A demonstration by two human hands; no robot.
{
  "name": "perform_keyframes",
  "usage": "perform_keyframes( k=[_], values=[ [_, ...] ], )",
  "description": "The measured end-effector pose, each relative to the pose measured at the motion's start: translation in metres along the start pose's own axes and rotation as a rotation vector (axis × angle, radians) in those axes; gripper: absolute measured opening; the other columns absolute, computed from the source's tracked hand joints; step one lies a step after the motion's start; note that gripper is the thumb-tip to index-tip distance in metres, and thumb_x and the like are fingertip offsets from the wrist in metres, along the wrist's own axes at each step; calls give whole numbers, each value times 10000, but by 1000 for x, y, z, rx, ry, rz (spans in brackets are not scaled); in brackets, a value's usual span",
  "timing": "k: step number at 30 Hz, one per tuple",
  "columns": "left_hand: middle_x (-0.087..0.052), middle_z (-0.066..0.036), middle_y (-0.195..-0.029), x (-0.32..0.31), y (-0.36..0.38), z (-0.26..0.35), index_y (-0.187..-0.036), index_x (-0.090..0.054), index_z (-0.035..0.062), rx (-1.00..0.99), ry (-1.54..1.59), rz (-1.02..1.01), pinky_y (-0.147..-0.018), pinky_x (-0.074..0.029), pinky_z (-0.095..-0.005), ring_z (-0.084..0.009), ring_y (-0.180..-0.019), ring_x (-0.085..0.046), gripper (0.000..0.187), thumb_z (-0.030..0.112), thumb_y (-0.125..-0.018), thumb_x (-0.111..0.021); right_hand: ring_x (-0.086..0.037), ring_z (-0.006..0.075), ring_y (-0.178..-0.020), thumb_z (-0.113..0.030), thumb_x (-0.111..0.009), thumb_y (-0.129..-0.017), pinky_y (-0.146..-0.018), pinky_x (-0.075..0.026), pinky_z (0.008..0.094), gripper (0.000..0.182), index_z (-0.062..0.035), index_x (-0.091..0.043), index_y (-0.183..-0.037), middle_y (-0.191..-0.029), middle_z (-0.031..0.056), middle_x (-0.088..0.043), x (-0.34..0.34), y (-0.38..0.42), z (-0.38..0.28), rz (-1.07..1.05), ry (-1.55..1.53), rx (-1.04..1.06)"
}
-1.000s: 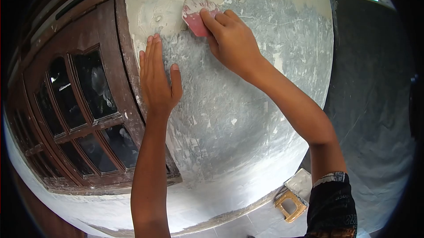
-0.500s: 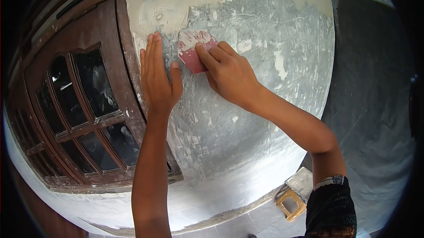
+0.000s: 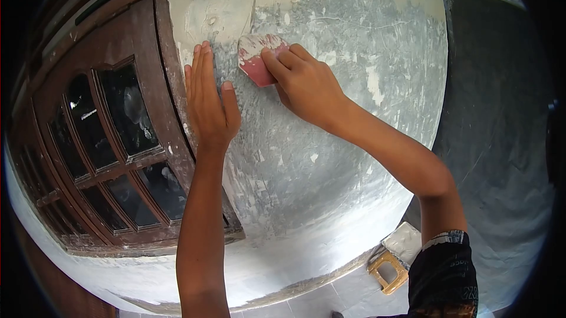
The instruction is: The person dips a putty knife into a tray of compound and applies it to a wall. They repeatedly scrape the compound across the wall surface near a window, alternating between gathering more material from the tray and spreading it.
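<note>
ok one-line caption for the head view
Right hand presses a pink scraper to the grey wall; left hand rests flat beside it.

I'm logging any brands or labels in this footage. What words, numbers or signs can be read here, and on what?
None can be read.
The sleeve bears a pale pattern, perhaps lettering, too blurred to read.
The red scraper in the right hand, the wall and the window frame show no text.

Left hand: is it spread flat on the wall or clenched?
Spread flat: the left hand lies palm-down on the wall, fingers straight.
</note>
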State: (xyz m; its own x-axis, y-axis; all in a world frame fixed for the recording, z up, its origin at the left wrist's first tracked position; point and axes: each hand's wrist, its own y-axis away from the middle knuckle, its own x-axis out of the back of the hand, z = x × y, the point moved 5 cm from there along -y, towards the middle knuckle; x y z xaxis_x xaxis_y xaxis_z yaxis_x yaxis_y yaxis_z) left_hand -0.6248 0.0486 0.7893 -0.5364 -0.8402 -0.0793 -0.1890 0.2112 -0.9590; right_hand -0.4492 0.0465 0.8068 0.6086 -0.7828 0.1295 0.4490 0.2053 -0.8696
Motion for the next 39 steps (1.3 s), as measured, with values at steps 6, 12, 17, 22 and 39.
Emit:
perform_keyframes(
  k=[6,12,17,22,39],
  values=[
    [-445,-248,-1529,-2,0,0,-1484,-372,-89,-8,-24,-7,-1212,-186,-563,-407,-1473,-352,548,215,-1029,-340,-645,304,-906,-36,-700,-771,-676,-574,430,368,11,-632,-1130,-890,118,-674,24,-29,55,161,61,-118],
    [-447,-247,-1529,-3,0,-1,-1485,-369,-92,1,-26,-11,-1214,-181,-562,-408,-1474,-351,551,210,-1025,-343,-649,324,-947,0,-647,-780,-683,-583,431,315,30,-633,-1093,-914,138,-688,3,-72,71,215,146,-94],
    [-445,-247,-1531,-2,1,-1,-1489,-366,-90,3,-32,-16,-1215,-179,-559,-407,-1472,-354,550,200,-1022,-343,-636,290,-972,22,-628,-778,-630,-587,371,343,61,-616,-1118,-941,131,-670,-21,-40,40,136,190,-49],
    [-446,-248,-1529,-1,0,-1,-1490,-366,-87,10,-9,-8,-1217,-176,-559,-408,-1470,-356,545,189,-1022,-333,-628,263,-947,25,-647,-761,-593,-579,340,418,48,-592,-1175,-905,98,-625,-2,9,-7,7,-21,-47],
    [-449,-253,-1524,1,-1,0,-1493,-365,-92,21,-15,12,-1219,-179,-552,-404,-1467,-361,548,159,-1007,-330,-645,281,-919,13,-653,-762,-629,-598,341,414,131,-605,-1156,-896,149,-659,-25,-23,8,92,183,-45]
  ],
)
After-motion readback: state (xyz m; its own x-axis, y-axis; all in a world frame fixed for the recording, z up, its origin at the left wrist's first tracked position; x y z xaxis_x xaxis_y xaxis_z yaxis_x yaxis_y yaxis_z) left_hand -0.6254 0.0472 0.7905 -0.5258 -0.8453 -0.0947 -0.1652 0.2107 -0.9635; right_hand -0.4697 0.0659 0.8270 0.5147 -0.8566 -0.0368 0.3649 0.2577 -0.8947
